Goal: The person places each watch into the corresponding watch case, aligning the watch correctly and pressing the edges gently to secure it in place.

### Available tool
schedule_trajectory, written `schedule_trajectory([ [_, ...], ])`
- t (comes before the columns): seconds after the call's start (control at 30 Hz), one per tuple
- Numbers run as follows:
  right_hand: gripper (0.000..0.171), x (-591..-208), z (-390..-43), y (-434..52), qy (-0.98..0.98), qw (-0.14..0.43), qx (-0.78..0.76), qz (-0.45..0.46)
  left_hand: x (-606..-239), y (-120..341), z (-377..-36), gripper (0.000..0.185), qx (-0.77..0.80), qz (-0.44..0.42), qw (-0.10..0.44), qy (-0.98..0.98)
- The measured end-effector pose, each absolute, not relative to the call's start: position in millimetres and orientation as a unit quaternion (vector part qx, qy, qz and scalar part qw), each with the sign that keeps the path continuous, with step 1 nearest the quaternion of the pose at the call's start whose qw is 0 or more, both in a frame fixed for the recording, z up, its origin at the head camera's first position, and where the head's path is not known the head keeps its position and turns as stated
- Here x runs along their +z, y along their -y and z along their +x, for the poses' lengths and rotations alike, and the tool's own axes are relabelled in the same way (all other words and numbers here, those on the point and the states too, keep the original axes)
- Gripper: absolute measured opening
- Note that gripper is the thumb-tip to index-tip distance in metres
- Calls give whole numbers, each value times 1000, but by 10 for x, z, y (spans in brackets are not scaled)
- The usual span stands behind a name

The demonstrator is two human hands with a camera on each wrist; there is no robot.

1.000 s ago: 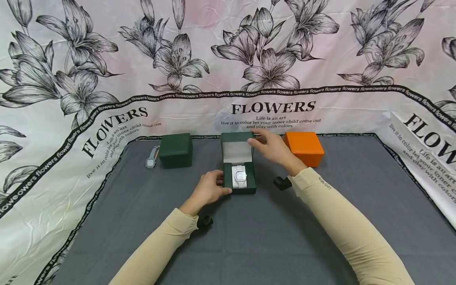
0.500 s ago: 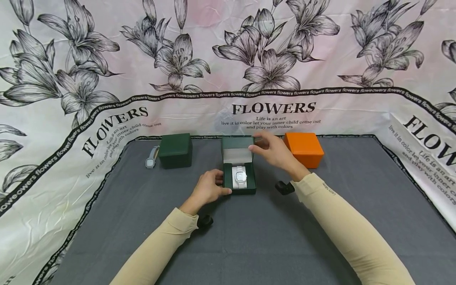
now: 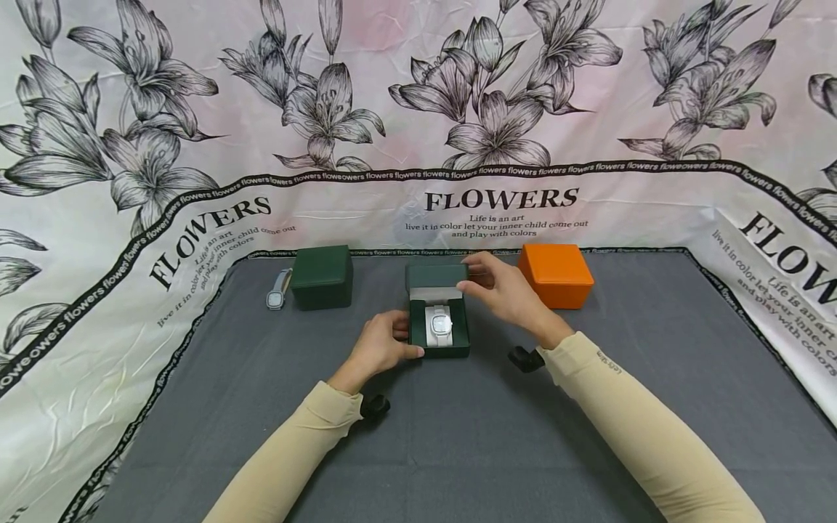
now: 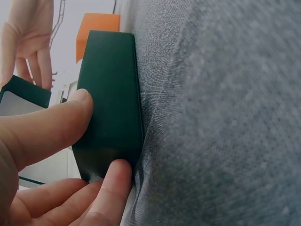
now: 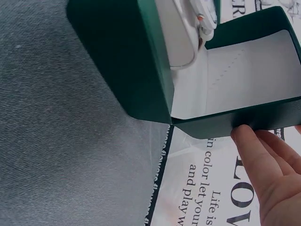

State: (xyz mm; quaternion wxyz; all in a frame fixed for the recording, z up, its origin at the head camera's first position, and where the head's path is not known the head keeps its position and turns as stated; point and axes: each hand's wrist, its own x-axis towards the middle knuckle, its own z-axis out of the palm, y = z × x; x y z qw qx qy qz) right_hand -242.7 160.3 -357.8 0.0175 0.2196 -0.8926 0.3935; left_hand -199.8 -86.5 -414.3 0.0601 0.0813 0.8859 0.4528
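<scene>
An open green watch box [image 3: 459, 343] stands at the middle of the grey cloth, with a white watch [image 3: 439, 325] on its cushion. My left hand [image 3: 404, 341] grips the box's left side, thumb along the front; in the left wrist view the thumb [image 4: 51, 125] and a finger [image 4: 110, 188] pinch the green wall [image 4: 113, 84]. My right hand [image 3: 472, 274] holds the right edge of the lid [image 3: 435, 277], which is tilted well forward over the watch. The right wrist view shows the lid's white lining [image 5: 244, 70], the watch [image 5: 205, 14] and my fingers [image 5: 263, 150] on the lid's rim.
An orange box [image 3: 557, 273] sits just right of my right hand. A closed green box [image 3: 322, 276] stands at the back left, with a grey watch [image 3: 279, 290] lying beside it. The grey cloth [image 3: 458, 450] is bordered by a flower-printed backdrop [image 3: 418, 109].
The lid has tipped from upright to forward and down over the watch, with my right hand following it toward me. My left hand has stayed on the box.
</scene>
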Motion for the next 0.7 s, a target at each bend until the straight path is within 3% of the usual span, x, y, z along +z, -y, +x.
schedule_trajectory([
  [0.7, 47, -3704, -2311, -1704, 872, 63, 355, 331, -4153, 898, -2001, 67, 452, 80, 62, -886],
])
